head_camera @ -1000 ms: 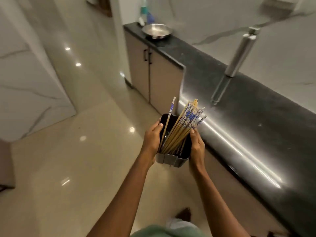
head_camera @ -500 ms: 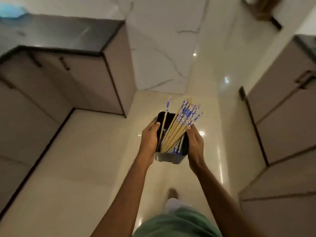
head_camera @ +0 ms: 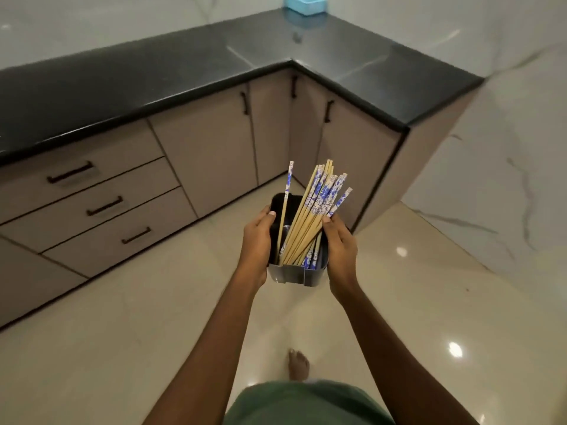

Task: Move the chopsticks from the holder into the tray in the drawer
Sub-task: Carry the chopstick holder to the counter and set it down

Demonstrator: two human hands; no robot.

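**A:** How is it being held?

**B:** Two-handed, from the sides. The left hand [head_camera: 257, 243] wraps the left wall of the holder [head_camera: 294, 276], thumb up by the rim. The right hand [head_camera: 339, 250] grips the right wall, and its thumb tip touches the leaning bundle.

**A:** And the chopsticks?

**B:** All the chopsticks [head_camera: 310, 216] are in the holder, which is carried in mid-air over the floor [head_camera: 122, 348], in front of the body. Most fan out to the right, well above the rim. A lone stick [head_camera: 287, 204] stands apart on the left side.

**A:** Where do they go?

**B:** Presumably one of the three drawers [head_camera: 104, 207] stacked under the black countertop [head_camera: 153, 81] on the left. All three are closed, and no tray is in view, so I cannot tell which drawer has it.

**A:** What worries you?

**B:** The sticks are loose and top-heavy. If the holder tips toward the right, the fan could slide out past the thumb and scatter on the floor. The lone stick has nothing bracing it, so a jolt might flip it over the rim.

**A:** Anything else?

**B:** The drawer needs a free hand. Letting go leaves one hand on a smooth wall, and the holder could twist or slip. The floor is glossy and the foot [head_camera: 298, 363] is bare, so a hurried step could mean a skid.
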